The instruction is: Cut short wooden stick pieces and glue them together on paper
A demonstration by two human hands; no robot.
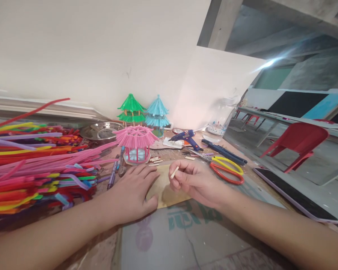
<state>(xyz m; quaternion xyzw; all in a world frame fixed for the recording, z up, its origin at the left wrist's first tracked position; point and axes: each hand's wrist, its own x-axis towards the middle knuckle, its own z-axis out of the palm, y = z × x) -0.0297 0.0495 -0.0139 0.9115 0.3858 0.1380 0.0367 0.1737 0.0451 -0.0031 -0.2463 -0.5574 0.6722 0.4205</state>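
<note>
Your left hand (pixel 135 193) lies spread, pinning card (pixel 169 191); right hand (pixel 194 182) pinches stick (pixel 174 172). Placement step, I judge; nxt needs steady aim.

Soft, even indoor light, a glare streak upper right, edges bowed and perhaps slightly blurred.

Pipe cleaners (pixel 30 165) lie left of the pavilion model (pixel 135 144), scissors (pixel 227 168) right of it, glue gun (pixel 187 138) behind the scissors.
</note>
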